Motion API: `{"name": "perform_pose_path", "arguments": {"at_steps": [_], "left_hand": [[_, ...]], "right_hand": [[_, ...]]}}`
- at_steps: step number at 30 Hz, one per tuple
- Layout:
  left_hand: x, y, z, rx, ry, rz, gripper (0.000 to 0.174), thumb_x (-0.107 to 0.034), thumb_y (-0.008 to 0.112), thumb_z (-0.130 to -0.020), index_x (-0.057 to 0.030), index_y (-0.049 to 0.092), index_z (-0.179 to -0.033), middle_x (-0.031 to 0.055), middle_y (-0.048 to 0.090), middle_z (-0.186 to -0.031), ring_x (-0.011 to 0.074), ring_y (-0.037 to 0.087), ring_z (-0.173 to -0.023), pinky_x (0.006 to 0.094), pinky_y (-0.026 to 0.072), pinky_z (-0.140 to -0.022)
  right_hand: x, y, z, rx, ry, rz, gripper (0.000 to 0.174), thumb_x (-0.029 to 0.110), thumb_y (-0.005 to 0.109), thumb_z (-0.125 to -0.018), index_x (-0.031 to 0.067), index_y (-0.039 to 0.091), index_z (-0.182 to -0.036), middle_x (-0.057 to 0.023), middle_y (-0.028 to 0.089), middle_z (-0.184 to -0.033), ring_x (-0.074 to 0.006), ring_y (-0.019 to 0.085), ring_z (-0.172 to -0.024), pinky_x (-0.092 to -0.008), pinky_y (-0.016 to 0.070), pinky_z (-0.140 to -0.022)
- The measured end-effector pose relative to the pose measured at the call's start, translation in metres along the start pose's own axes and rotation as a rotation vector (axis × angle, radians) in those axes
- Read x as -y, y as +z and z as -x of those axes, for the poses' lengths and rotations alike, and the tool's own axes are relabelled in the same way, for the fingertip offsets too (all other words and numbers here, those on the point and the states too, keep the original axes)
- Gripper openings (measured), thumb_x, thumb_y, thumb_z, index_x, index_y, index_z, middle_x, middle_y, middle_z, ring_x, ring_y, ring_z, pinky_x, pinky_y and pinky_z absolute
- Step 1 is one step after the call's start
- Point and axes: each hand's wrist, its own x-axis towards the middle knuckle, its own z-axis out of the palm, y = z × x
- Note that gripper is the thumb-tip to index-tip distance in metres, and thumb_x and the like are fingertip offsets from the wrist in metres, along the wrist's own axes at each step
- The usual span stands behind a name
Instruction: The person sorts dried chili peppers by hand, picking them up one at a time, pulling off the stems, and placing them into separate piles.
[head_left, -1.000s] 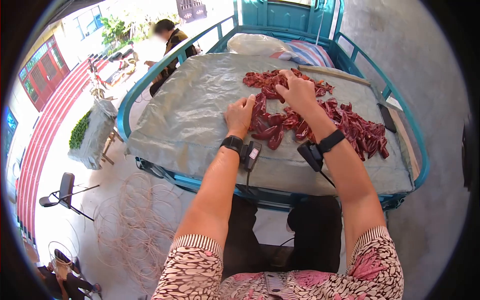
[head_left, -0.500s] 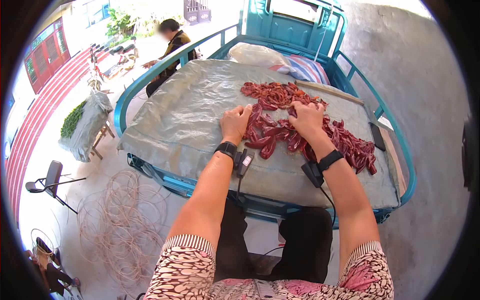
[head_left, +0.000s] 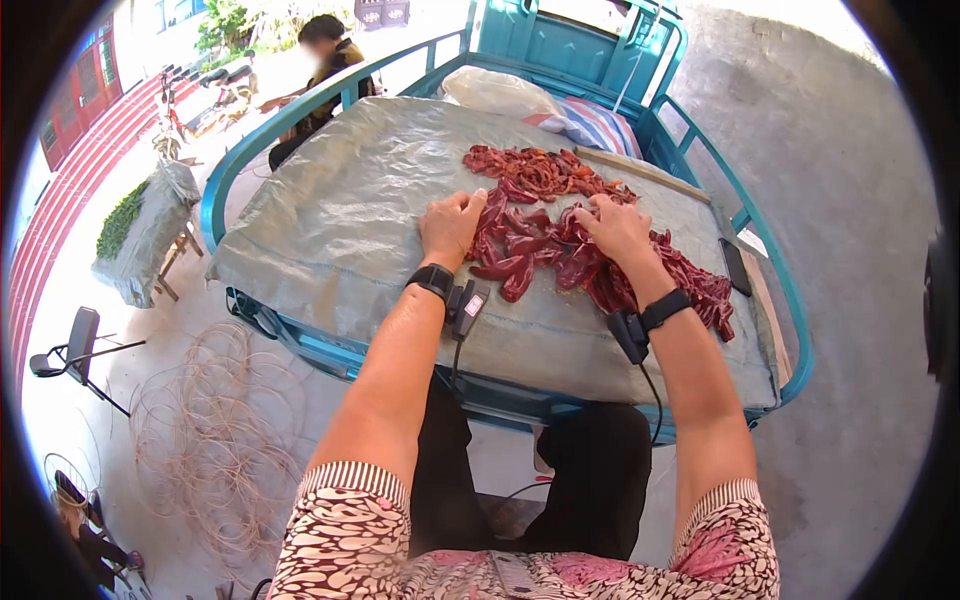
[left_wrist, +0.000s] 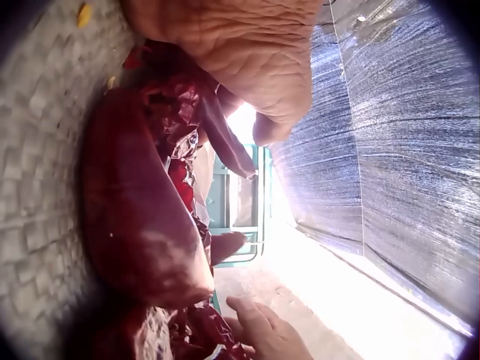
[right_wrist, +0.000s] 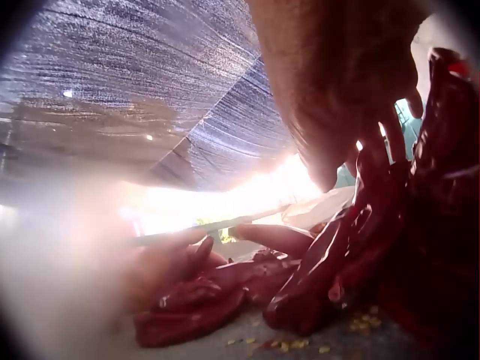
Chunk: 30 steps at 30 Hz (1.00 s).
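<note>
Dark red dried peppers [head_left: 518,268] lie spread over a grey-green tarp [head_left: 330,215] in the head view. My left hand [head_left: 448,228] is at their left edge, its thumb beside the peppers and its other fingertips hidden. One large flattened pepper [left_wrist: 150,210] fills the middle of the left wrist view, close under that hand. Further right, my right hand [head_left: 618,232] grips dried peppers among the heap, thumb toward the left. The right wrist view has its fingers [right_wrist: 367,154] down among shiny peppers, with pale seeds [right_wrist: 364,322] on the tarp below.
Beyond the hands lies a brighter band of broken red peppers [head_left: 545,172]. A wooden strip [head_left: 645,174] and a dark phone-like slab [head_left: 735,266] lie at the right. Blue rails [head_left: 300,115] border the cart bed. A person [head_left: 325,75] sits past the left rail.
My right hand has come back from the far band of peppers toward the nearer heap. The left hand stays at the left edge of the peppers. The head view has shifted slightly.
</note>
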Motion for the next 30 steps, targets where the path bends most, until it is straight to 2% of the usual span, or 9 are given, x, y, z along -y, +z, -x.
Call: {"name": "perform_pose_path", "arguments": {"at_steps": [4, 7, 13, 16, 19, 23, 26, 27, 30], "left_hand": [[0.002, -0.001, 0.000, -0.004, 0.017, -0.006, 0.053, -0.057, 0.052, -0.093, -0.0097, 0.076, -0.088, 0.0187, 0.072, -0.085, 0.0407, 0.067, -0.092, 0.0490, 0.0469, -0.087], [-0.002, -0.002, 0.001, -0.016, 0.010, -0.014, 0.053, -0.057, 0.052, -0.093, -0.0093, 0.076, -0.088, 0.0188, 0.072, -0.085, 0.0405, 0.067, -0.093, 0.0493, 0.0462, -0.089], [0.000, 0.000, 0.002, -0.041, 0.029, -0.022, 0.052, -0.055, 0.054, -0.091, -0.0087, 0.076, -0.089, 0.0200, 0.072, -0.086, 0.0416, 0.066, -0.094, 0.0497, 0.0459, -0.091], [-0.001, -0.001, 0.001, -0.014, 0.014, -0.015, 0.050, -0.054, 0.054, -0.091, -0.0088, 0.076, -0.090, 0.0204, 0.072, -0.087, 0.0425, 0.066, -0.095, 0.0496, 0.0467, -0.091], [-0.002, -0.002, 0.002, -0.028, 0.020, -0.033, 0.049, -0.053, 0.055, -0.091, -0.0086, 0.076, -0.089, 0.0210, 0.072, -0.088, 0.0432, 0.066, -0.095, 0.0497, 0.0474, -0.089], [0.001, 0.001, 0.000, -0.035, 0.035, -0.018, 0.049, -0.052, 0.055, -0.091, -0.0082, 0.076, -0.089, 0.0212, 0.072, -0.086, 0.0437, 0.066, -0.092, 0.0496, 0.0480, -0.088], [-0.005, -0.004, 0.003, -0.006, 0.001, -0.003, 0.048, -0.052, 0.055, -0.091, -0.0082, 0.076, -0.088, 0.0207, 0.072, -0.084, 0.0436, 0.066, -0.090, 0.0493, 0.0482, -0.088], [-0.005, -0.004, 0.003, -0.003, 0.001, -0.006, 0.048, -0.052, 0.055, -0.091, -0.0084, 0.076, -0.089, 0.0205, 0.072, -0.085, 0.0433, 0.066, -0.090, 0.0491, 0.0483, -0.088], [-0.003, -0.003, 0.001, -0.004, 0.008, -0.027, 0.049, -0.052, 0.055, -0.091, -0.0087, 0.076, -0.089, 0.0200, 0.072, -0.085, 0.0428, 0.067, -0.090, 0.0486, 0.0484, -0.087]], "right_hand": [[0.019, 0.006, 0.007, -0.072, -0.096, 0.210, 0.051, 0.056, 0.058, -0.092, 0.0172, 0.068, -0.124, -0.0127, 0.071, -0.120, -0.0331, 0.061, -0.118, -0.0521, 0.0315, -0.106], [0.029, 0.002, 0.010, -0.047, -0.209, 0.283, 0.046, 0.050, 0.062, -0.089, 0.0165, 0.070, -0.120, -0.0103, 0.071, -0.117, -0.0304, 0.063, -0.115, -0.0491, 0.0362, -0.104], [0.016, 0.025, -0.005, 0.020, -0.173, -0.058, 0.039, 0.028, 0.070, -0.079, 0.0227, 0.071, -0.118, -0.0073, 0.072, -0.114, -0.0277, 0.065, -0.113, -0.0452, 0.0475, -0.091], [0.011, 0.023, -0.005, 0.026, -0.095, -0.131, 0.040, 0.024, 0.072, -0.077, 0.0241, 0.071, -0.117, -0.0068, 0.073, -0.110, -0.0285, 0.067, -0.110, -0.0444, 0.0506, -0.089], [0.011, 0.010, 0.001, -0.039, -0.053, -0.239, 0.040, 0.021, 0.071, -0.076, 0.0213, 0.072, -0.117, -0.0088, 0.075, -0.105, -0.0301, 0.069, -0.104, -0.0437, 0.0529, -0.087], [0.003, 0.011, -0.007, -0.269, -0.076, -0.376, 0.037, 0.016, 0.068, -0.078, 0.0147, 0.072, -0.115, -0.0135, 0.075, -0.101, -0.0322, 0.071, -0.097, -0.0434, 0.0537, -0.085], [0.007, 0.008, -0.011, -0.248, -0.125, -0.598, 0.035, 0.014, 0.067, -0.080, 0.0105, 0.072, -0.115, -0.0143, 0.074, -0.100, -0.0304, 0.072, -0.096, -0.0408, 0.0539, -0.084], [0.010, 0.006, -0.009, -0.266, -0.144, -0.659, 0.032, 0.011, 0.068, -0.084, 0.0070, 0.070, -0.116, -0.0136, 0.075, -0.099, -0.0253, 0.072, -0.093, -0.0367, 0.0537, -0.083], [0.015, 0.005, -0.004, -0.277, -0.105, -0.848, 0.029, 0.010, 0.070, -0.088, 0.0051, 0.069, -0.117, -0.0118, 0.074, -0.097, -0.0204, 0.070, -0.090, -0.0337, 0.0533, -0.082]]}}
